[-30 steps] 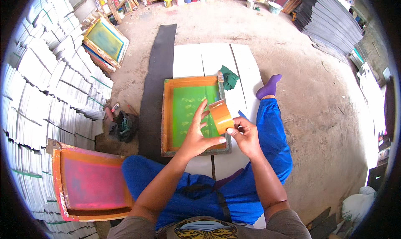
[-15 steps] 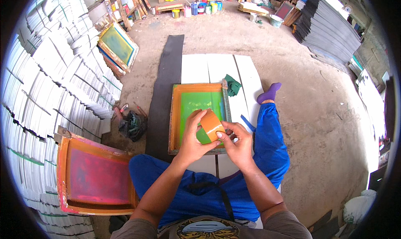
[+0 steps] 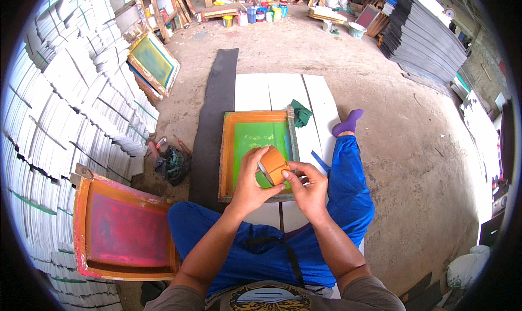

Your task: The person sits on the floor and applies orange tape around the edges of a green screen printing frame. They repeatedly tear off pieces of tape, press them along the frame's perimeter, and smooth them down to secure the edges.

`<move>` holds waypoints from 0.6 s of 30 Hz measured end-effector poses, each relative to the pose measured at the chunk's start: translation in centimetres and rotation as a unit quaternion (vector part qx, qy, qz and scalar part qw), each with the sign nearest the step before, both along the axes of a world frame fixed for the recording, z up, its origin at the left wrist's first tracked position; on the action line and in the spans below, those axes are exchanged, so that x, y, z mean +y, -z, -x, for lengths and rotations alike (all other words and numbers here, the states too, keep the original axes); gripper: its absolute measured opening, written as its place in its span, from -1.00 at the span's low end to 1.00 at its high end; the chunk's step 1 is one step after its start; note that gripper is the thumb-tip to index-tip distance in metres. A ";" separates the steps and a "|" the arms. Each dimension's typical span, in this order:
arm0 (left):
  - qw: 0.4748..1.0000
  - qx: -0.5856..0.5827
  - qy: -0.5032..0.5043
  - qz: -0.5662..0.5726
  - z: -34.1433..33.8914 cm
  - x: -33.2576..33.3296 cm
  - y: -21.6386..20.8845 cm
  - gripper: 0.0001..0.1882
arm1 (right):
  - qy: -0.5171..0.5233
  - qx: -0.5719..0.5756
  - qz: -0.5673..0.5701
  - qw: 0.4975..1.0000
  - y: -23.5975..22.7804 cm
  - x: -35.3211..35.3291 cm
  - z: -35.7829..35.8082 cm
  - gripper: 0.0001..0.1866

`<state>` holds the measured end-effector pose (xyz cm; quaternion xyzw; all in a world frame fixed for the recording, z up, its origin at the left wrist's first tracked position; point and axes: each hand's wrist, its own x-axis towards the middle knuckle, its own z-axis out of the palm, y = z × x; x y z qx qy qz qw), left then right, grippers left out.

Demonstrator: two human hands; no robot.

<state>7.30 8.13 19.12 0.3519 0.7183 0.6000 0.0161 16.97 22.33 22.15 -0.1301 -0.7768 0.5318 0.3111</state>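
Note:
A roll of orange-brown packing tape (image 3: 272,160) is held above a screen-printing frame. My left hand (image 3: 248,175) grips the roll from its left side, fingers on its upper edge and thumb below. On the roll's right side, my right hand (image 3: 308,185) pinches the tape surface between thumb and fingers; whether a loose end is lifted cannot be made out. Beneath both hands lies the screen frame (image 3: 229,148), with a green mesh and orange tape round its inner border. Small pale marks show on the mesh. A dark green cloth (image 3: 300,113) rests beside the frame's far right corner.
White boards (image 3: 315,101) and a dark strip (image 3: 213,104) lie under and beside the frame. A pink-stained screen (image 3: 130,229) leans at my left. Tall white stacks (image 3: 81,88) line the left side. Paint containers (image 3: 261,14) stand at the back, dark stacked sheets (image 3: 424,33) at the far right.
The tape roll has turned in my hands, so its side opening shows more. My right hand stays pinched at its right edge.

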 end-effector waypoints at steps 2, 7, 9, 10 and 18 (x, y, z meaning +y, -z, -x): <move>1.000 -0.003 0.002 0.003 0.1 0.0 0.1 0.10 | -0.001 0.002 -0.008 1.000 0.1 0.1 0.1 -0.80; 1.000 -0.024 0.016 -0.006 0.0 0.1 0.0 0.09 | -0.010 0.019 -0.034 0.999 0.7 0.7 0.3 -0.88; 1.000 -0.016 0.024 -0.005 0.2 0.0 0.4 0.07 | -0.023 0.013 -0.037 0.999 0.4 0.8 0.3 -0.89; 1.000 -0.012 0.027 -0.005 0.3 -0.1 0.6 0.06 | -0.031 0.024 -0.052 0.998 0.4 0.9 0.3 -0.89; 0.949 -0.285 0.133 -0.037 0.0 -0.8 1.3 0.01 | -0.079 0.074 -0.236 0.966 -0.2 1.5 -0.6 -0.84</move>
